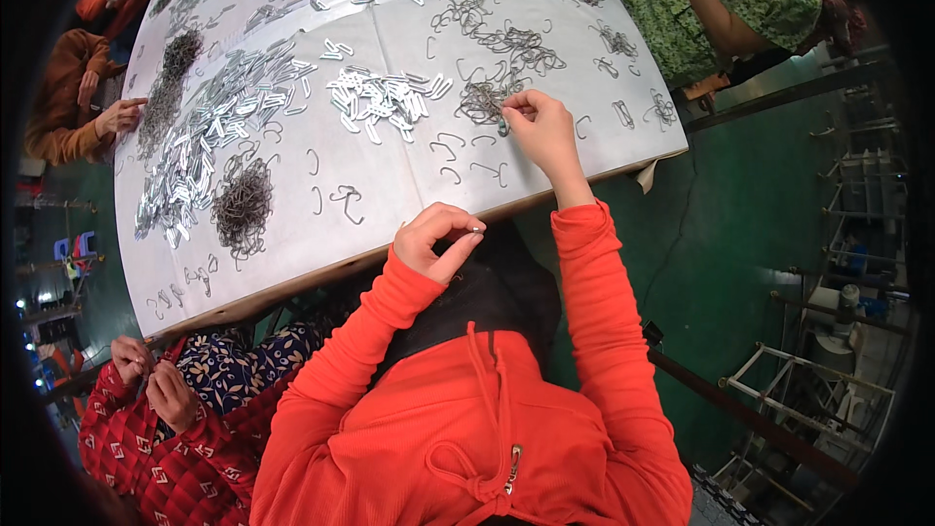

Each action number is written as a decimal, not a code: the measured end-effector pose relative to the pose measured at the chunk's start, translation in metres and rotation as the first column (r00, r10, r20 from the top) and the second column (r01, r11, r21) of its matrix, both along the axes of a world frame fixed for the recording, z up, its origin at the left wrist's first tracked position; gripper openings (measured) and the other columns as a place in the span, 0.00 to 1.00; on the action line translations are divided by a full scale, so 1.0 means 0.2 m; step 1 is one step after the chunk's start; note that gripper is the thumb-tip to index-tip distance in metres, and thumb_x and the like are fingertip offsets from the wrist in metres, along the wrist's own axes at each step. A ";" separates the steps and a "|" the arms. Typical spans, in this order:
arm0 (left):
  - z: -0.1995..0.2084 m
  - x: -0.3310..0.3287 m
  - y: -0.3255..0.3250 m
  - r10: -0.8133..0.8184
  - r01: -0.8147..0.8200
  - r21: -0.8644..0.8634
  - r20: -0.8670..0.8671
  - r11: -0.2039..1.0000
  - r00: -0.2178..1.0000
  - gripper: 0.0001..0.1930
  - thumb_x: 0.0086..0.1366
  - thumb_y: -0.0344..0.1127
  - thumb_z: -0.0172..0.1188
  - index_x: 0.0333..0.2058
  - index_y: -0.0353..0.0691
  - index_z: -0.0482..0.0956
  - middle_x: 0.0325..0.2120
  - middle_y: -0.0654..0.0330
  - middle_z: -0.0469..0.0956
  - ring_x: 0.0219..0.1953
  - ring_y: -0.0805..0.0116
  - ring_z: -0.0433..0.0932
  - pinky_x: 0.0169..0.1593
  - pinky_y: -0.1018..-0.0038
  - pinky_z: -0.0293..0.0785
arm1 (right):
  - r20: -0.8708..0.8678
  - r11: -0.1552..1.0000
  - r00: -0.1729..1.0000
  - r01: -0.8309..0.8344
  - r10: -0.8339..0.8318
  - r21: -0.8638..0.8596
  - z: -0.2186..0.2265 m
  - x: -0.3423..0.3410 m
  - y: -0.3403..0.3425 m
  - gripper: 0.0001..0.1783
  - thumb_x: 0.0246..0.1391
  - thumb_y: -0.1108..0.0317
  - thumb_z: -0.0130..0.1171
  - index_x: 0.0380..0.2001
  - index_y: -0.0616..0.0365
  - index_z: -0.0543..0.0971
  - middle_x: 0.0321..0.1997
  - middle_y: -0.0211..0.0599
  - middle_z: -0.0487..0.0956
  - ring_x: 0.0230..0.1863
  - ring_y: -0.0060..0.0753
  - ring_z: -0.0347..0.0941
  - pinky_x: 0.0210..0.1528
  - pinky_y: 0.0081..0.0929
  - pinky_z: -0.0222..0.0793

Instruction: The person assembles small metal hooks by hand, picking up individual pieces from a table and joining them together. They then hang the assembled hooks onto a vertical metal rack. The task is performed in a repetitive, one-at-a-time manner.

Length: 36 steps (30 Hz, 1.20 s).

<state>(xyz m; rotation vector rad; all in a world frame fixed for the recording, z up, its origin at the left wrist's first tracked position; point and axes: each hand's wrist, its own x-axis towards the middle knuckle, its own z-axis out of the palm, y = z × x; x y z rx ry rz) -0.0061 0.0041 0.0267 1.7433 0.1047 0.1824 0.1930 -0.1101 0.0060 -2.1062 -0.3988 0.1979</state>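
Observation:
My left hand (436, 242) is closed just off the table's near edge, thumb and forefinger pinching a small metal piece (477, 230); most of that piece is hidden by the fingers. My right hand (543, 136) reaches over the table with its fingertips pinched together at the edge of a heap of bent wire hooks (480, 99). What those fingertips hold, if anything, is too small to make out. Left of the heap lies a pile of short, shiny metal clips (375, 105). A few loose wire hooks (448, 148) are scattered between my hands.
The white-covered table (390, 195) carries more shiny clips (195, 161) and a dark wire heap (243, 205) at left. Co-workers sit around it: one in a red patterned jacket (185, 448) close on my left, one in orange-brown (63, 107), one in green (721, 0).

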 end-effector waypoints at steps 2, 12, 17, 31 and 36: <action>0.00 0.01 0.00 -0.007 0.007 -0.006 0.016 1.000 1.000 0.06 0.56 0.21 0.58 0.33 0.33 0.79 0.33 0.58 0.76 0.34 0.71 0.78 0.40 0.79 0.74 | -0.063 0.998 0.997 -0.036 0.032 -0.055 0.01 0.02 -0.03 0.09 0.48 0.72 0.60 0.34 0.64 0.79 0.24 0.34 0.79 0.27 0.21 0.75 0.31 0.21 0.70; 0.00 0.01 0.00 0.043 -0.047 -0.105 -0.040 0.993 0.998 0.06 0.58 0.20 0.56 0.36 0.31 0.76 0.34 0.59 0.74 0.36 0.73 0.77 0.41 0.79 0.74 | -0.547 0.749 0.719 0.055 0.429 0.660 0.21 -0.38 -0.21 0.07 0.51 0.74 0.60 0.34 0.65 0.76 0.31 0.33 0.78 0.31 0.21 0.74 0.34 0.18 0.70; -0.02 0.02 -0.02 0.130 -0.124 -0.166 0.024 0.978 0.991 0.05 0.55 0.23 0.59 0.33 0.33 0.78 0.30 0.59 0.77 0.31 0.73 0.79 0.36 0.80 0.76 | -0.547 0.717 0.718 0.098 0.429 0.690 0.20 -0.56 -0.21 0.05 0.52 0.76 0.60 0.33 0.64 0.76 0.32 0.29 0.77 0.35 0.18 0.71 0.42 0.16 0.67; 0.03 0.07 0.12 -0.132 0.094 0.268 0.127 0.959 0.983 0.10 0.52 0.24 0.63 0.35 0.35 0.79 0.32 0.57 0.77 0.33 0.67 0.78 0.39 0.75 0.74 | 0.073 0.742 0.984 -0.172 0.163 0.648 0.08 -0.74 -0.14 0.08 0.46 0.83 0.60 0.29 0.62 0.75 0.39 0.37 0.74 0.43 0.31 0.73 0.47 0.25 0.69; -0.25 0.28 0.50 0.358 -0.384 0.557 0.161 0.736 0.920 0.10 0.52 0.32 0.64 0.35 0.38 0.78 0.30 0.56 0.75 0.31 0.59 0.74 0.36 0.69 0.72 | 0.118 0.821 0.988 -0.145 0.096 0.551 0.04 -0.75 -0.15 0.07 0.45 0.83 0.60 0.29 0.61 0.75 0.36 0.38 0.77 0.40 0.31 0.75 0.43 0.25 0.71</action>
